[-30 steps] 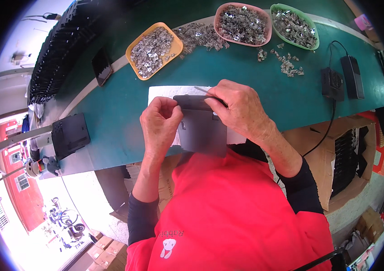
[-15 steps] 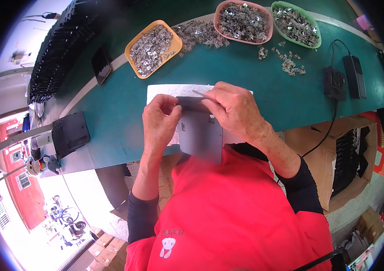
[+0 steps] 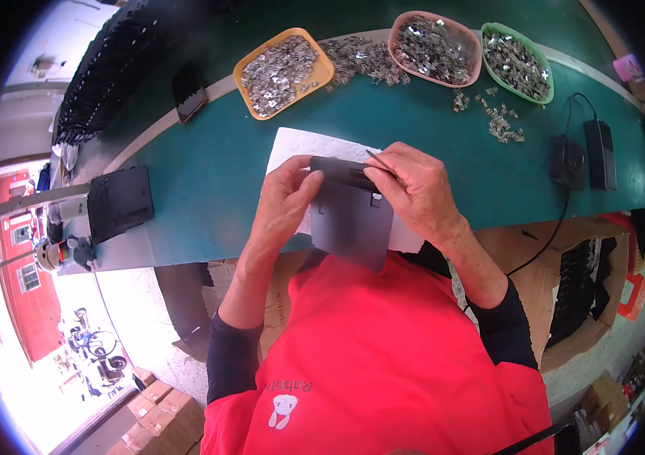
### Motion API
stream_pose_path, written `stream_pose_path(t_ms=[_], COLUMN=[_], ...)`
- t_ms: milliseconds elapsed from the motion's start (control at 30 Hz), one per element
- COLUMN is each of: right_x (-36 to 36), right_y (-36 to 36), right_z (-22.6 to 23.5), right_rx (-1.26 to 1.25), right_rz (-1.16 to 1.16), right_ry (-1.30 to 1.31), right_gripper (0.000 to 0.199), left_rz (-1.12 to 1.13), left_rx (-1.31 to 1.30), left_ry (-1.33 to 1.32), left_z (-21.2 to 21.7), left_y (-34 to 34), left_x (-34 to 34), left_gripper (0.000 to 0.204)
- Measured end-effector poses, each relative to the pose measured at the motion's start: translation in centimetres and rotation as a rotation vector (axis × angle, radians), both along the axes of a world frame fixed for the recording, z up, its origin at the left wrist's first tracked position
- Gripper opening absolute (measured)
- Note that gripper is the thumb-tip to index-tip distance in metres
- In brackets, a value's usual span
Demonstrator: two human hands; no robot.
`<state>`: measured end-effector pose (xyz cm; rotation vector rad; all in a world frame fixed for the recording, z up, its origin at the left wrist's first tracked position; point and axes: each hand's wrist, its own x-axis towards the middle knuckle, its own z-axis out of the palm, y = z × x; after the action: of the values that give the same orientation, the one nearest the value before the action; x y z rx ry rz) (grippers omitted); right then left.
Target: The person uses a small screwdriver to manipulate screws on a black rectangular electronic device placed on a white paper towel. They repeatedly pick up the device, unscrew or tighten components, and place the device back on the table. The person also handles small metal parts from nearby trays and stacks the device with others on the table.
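Note:
A dark grey plastic panel (image 3: 351,227) with small cutouts is held in front of my red top, its folded upper edge tilted up. My left hand (image 3: 286,199) grips the panel's upper left corner between thumb and fingers. At its upper right corner, my right hand (image 3: 419,189) is closed around a thin, pencil-like tool (image 3: 375,157) whose end sticks out past the fingers. The right thumb and fingertips also press on the panel's edge. Beneath both hands lies a white foam-like sheet (image 3: 292,144) on the green tabletop. The tool's other end is hidden in my hand.
Small metal clips fill a yellow tray (image 3: 328,74), a pink tray (image 3: 476,74) and a green tray (image 3: 548,92) along the back. Loose clips (image 3: 503,125) lie nearby. A phone (image 3: 188,92), a black panel (image 3: 120,199) and a black adapter with a cable (image 3: 567,163) also sit on the table.
The panel has tilted, so its upper edge faces me more and dark slots show there. Both hands still hold it. The whole view has shifted slightly.

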<state>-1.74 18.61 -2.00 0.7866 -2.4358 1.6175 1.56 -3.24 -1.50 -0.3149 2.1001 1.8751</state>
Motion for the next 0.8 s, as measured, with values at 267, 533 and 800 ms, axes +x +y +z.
stream_pose_path(t_ms=[267,533,800], right_x=[-0.6,0.7,-1.4], right_y=[1.3,-0.3,-0.8], right_z=[4.4,7.8,7.2], right_rx=[0.248,0.488,0.844], right_rz=[-0.114,0.221,0.368], right_ry=[0.021,-0.023,0.052], right_gripper=[0.021,0.025,0.028], left_rz=[0.226,0.153,0.138], left_rx=[0.001,0.136,0.278], left_ry=[0.145,-0.093,-0.13], left_z=[-0.9,-0.1,-0.5], left_y=[1.5,1.2,0.2], left_x=[0.6,0.9,0.5], left_gripper=[0.027,0.026,0.027])
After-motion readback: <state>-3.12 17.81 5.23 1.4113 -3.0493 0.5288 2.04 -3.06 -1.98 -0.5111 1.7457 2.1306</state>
